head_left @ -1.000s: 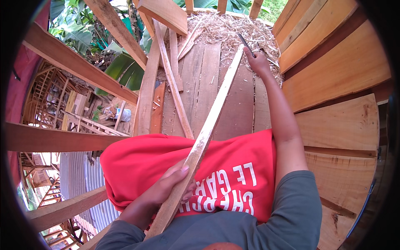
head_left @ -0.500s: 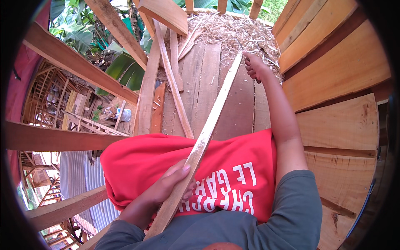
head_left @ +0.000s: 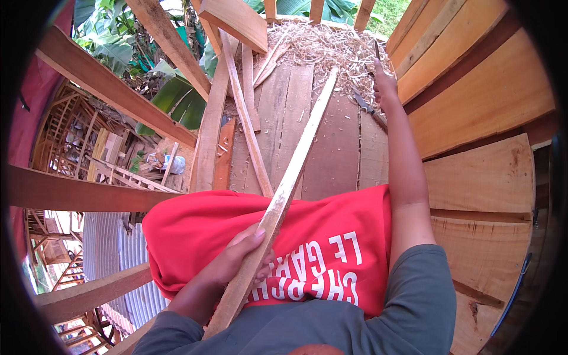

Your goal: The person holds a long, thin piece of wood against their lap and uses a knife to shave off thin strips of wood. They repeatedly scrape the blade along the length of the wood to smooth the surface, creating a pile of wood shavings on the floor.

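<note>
A long, narrow wooden strip [head_left: 296, 160] slants across my lap, its pale shaved face up and its far end over the floor boards. My left hand [head_left: 239, 257] is wrapped round its lower part, near my body. Off to the right of the strip's far end, my right hand [head_left: 386, 92] is closed on a knife [head_left: 377, 49], whose thin dark blade points away from me; its handle is mostly hidden in my fingers. Another knife [head_left: 362, 102] with a dark handle lies on the boards beside my right wrist. A red cloth [head_left: 195, 236] with white lettering covers my lap.
Curly wood shavings [head_left: 325, 41] are heaped at the far end of the plank floor [head_left: 331, 154]. Loose strips [head_left: 244, 112] lie on the left, near a jutting timber block [head_left: 234, 23]. Board walls [head_left: 479, 100] stand close on the right; open rails [head_left: 89, 192] run along the left.
My right hand has moved right, away from the strip's far end, with the knife in it. The knife on the boards now shows. My left hand keeps its grip; the strip has shifted slightly.
</note>
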